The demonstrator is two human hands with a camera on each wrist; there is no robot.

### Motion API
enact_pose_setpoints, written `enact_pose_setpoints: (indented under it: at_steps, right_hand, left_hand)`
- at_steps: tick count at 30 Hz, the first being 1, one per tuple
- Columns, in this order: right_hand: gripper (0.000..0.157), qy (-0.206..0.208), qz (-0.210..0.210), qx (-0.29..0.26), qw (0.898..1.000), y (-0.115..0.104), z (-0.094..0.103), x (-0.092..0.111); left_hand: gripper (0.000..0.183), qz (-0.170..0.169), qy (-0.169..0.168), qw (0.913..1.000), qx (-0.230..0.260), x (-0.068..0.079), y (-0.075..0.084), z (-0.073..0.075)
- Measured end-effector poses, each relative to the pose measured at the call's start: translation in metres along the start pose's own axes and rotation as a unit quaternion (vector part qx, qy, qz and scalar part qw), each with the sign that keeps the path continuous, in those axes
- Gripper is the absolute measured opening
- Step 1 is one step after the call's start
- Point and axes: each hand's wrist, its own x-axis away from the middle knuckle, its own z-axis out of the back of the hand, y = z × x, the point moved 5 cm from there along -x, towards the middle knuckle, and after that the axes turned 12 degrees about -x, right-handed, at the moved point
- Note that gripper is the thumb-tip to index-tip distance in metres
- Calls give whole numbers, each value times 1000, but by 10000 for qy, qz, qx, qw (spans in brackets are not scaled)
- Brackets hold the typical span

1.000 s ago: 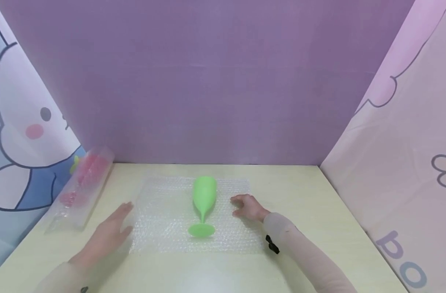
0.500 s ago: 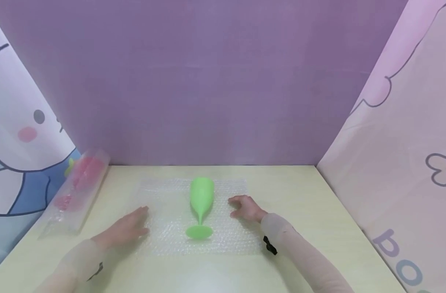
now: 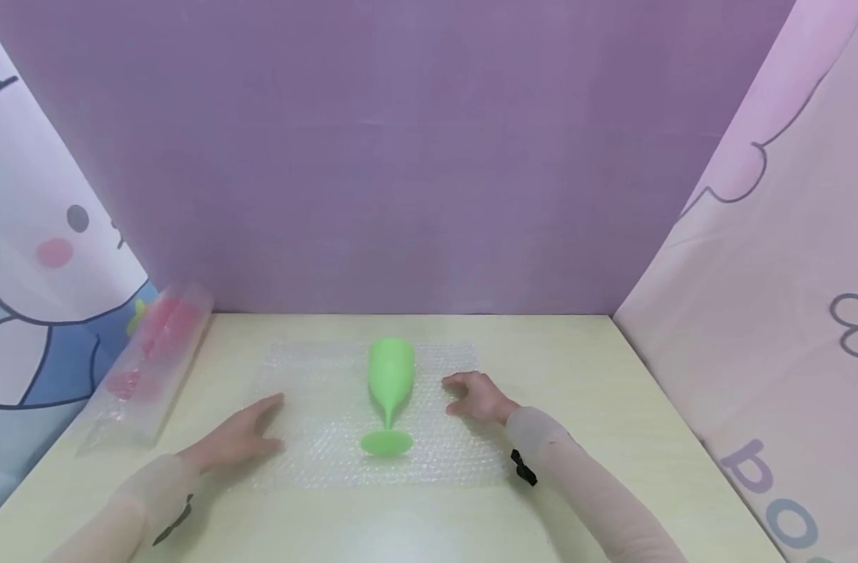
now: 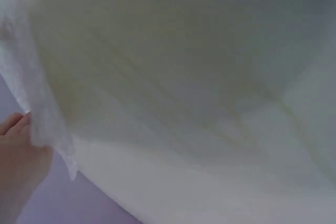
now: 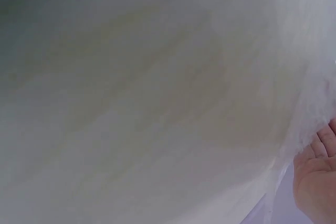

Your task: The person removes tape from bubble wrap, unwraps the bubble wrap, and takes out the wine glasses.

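A light green goblet (image 3: 390,377) lies on its side in the middle of a clear sheet of bubble wrap (image 3: 323,461), its round foot nearest me. My left hand (image 3: 235,439) reaches over the sheet's left edge, thumb and fingers apart. On the opposite side my right hand (image 3: 479,397) rests with its fingers bent loosely and the thumb apart, pointing at the goblet. In the left wrist view the bubble wrap (image 4: 39,77) overlaps the fingertips. The right wrist view has bubble wrap (image 5: 310,103) right by the right fingers.
Against the left wall leans a frosted bag (image 3: 147,371) with pink things inside. Pale table (image 3: 562,352) surrounds the sheet, bounded by a purple back wall (image 3: 414,156) and a printed cloth (image 3: 773,297) on the right.
My left hand has moved right, from beside the bubble wrap to over its left edge. The right hand and the goblet have stayed where they were.
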Motion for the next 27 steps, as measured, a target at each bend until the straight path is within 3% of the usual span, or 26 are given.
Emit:
enact_pose_setpoints:
  at_steps: [6,13,19,23,27]
  right_hand:
    - [52,-73,106,147,9998,-3,5,-1]
    - [53,-87,-66,14,9999,-4,8,-3]
    - [48,146,-137,-164,9997,-5,15,-8]
    - [46,409,-206,-534,9975,-24,21,-15]
    - [58,408,-726,-1094,9905,-48,17,-21]
  left_hand:
    - [86,-55,16,9999,131,-5,-5,-3]
    - [86,50,-47,9999,140,-6,-7,-6]
    - [86,121,-153,9997,134,-3,-2,-8]
    - [86,181,-187,9995,192,1,-1,-7]
    - [85,151,-147,9996,210,2,-1,-6]
